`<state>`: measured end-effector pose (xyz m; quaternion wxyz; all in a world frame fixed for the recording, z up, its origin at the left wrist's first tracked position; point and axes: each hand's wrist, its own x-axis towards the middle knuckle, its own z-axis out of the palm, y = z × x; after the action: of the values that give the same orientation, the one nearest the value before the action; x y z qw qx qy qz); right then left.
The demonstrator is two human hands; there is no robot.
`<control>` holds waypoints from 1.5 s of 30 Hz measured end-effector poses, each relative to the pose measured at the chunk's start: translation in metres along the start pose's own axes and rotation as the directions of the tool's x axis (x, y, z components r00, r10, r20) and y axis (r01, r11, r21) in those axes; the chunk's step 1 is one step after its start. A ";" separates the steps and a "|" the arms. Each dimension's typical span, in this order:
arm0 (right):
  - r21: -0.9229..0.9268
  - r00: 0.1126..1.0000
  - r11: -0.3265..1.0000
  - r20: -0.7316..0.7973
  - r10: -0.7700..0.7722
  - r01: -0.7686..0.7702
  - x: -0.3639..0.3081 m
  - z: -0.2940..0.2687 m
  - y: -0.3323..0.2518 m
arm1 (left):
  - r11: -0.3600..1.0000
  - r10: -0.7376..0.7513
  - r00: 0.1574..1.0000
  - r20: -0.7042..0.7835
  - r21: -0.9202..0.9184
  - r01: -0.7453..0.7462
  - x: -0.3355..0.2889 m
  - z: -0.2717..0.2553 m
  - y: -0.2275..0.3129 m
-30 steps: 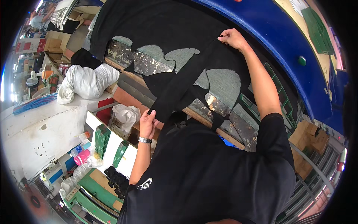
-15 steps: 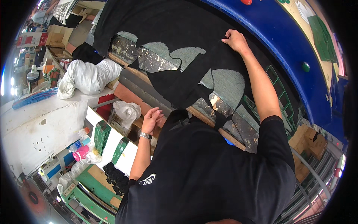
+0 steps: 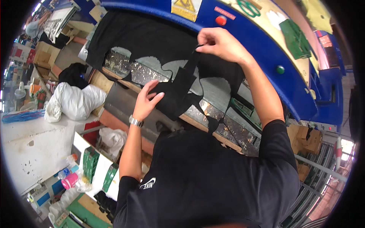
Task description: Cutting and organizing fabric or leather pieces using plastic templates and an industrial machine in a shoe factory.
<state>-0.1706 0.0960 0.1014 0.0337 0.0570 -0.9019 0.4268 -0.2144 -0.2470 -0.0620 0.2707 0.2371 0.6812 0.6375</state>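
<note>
A sheet of black fabric (image 3: 156,38) with curved cut-outs lies across a worn, speckled work surface (image 3: 144,74), with grey patches showing through the gaps. My right hand (image 3: 222,43) is closed in a pinch on the fabric at its far side, lifting a narrow strip of it. From that pinch the strip slopes down toward the near edge, where a wider black flap (image 3: 176,95) hangs. Beside this flap is my left hand (image 3: 146,100), thumb and fingers apart; whether it touches the cloth I cannot tell.
A blue machine beam (image 3: 262,62) with red and green buttons runs along the far side. Green cutting frames (image 3: 243,108) sit at the surface's right. To the left are a white bundle (image 3: 78,100) and a white bench (image 3: 34,152); cardboard boxes (image 3: 306,138) stand at right.
The view has shifted. My right hand has drawn the pinched fabric leftward and raised a strip. My left hand has moved up from near my body to the hanging flap, its fingers spreading.
</note>
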 end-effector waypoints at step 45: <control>0.296 0.470 0.774 0.656 -0.590 0.560 0.303 0.664 -0.480 | 0.796 -0.304 0.219 -0.927 -0.373 -0.476 -0.533 -0.091 -0.151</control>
<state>-0.4160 -0.7415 0.0815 -0.1814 0.5188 -0.7586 0.3499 0.1226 -0.6815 -0.1736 -0.1942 -0.2708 0.4414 0.8331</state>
